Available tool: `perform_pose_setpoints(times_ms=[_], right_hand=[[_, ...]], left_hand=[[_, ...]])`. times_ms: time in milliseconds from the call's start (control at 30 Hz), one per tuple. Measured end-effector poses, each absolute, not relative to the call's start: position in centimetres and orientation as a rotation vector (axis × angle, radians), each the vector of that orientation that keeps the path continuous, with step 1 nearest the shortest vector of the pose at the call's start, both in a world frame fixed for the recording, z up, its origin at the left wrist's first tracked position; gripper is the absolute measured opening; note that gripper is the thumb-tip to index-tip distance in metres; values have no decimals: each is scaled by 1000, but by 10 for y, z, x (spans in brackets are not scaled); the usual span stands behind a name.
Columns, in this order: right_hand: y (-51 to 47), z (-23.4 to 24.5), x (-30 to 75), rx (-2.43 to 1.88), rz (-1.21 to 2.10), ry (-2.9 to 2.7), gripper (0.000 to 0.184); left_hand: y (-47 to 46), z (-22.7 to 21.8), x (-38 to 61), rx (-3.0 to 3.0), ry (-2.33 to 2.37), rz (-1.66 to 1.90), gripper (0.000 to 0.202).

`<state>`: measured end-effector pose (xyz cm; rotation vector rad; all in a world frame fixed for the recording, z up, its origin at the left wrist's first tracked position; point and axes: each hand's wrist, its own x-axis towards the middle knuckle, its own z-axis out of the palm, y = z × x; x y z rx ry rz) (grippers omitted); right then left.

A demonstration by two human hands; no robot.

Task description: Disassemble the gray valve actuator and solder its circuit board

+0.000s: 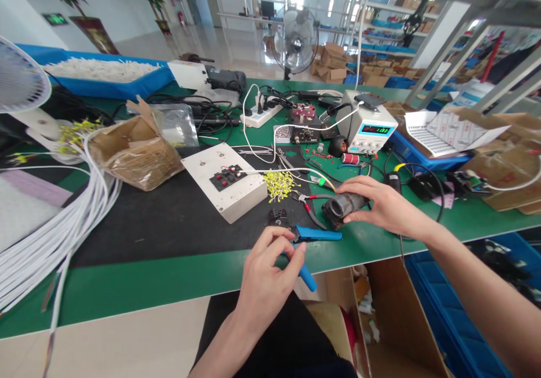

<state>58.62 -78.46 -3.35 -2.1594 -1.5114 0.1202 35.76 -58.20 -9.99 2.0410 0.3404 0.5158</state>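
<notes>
My left hand (268, 265) is closed at the bench's front edge, thumb and forefinger curled toward each other; whatever they may hold is hidden. Directly behind it lie blue-handled crimping pliers (319, 234), their handles spread and partly covered by my fingers. My right hand (382, 206) is wrapped over a dark cylindrical tool (342, 204) whose grey, round, open end points left. Red-handled cutters (310, 200) lie just left of that tool. A white cable (296, 170) runs from a white box with black and red terminals (224, 183) toward the tool. Yellow-tipped wire pieces (279, 185) are piled beside the box.
A bundle of white cables (71, 226) hangs over the left edge near a brown paper bag (139, 152). Farther back stand a power strip (260, 116) and a bench power supply (367, 130). Blue bins (460, 310) and a cardboard box (393, 316) are below at right.
</notes>
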Motion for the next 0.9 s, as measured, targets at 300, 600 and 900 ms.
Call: perform_pose_setpoints(times_ms=[300,600,900], right_hand=[[-780,-46,589,-2158,177,-1484,50],[-777,-50,587,-2180,132,-1468,58],[-826,-48,519,-2229,-293,-953,60]], left_hand=[[-573,-104,353,2068,337,592,29],[-566,-113,348,2073,403,671,27],[-631,-104,322,1936,30,526,16]])
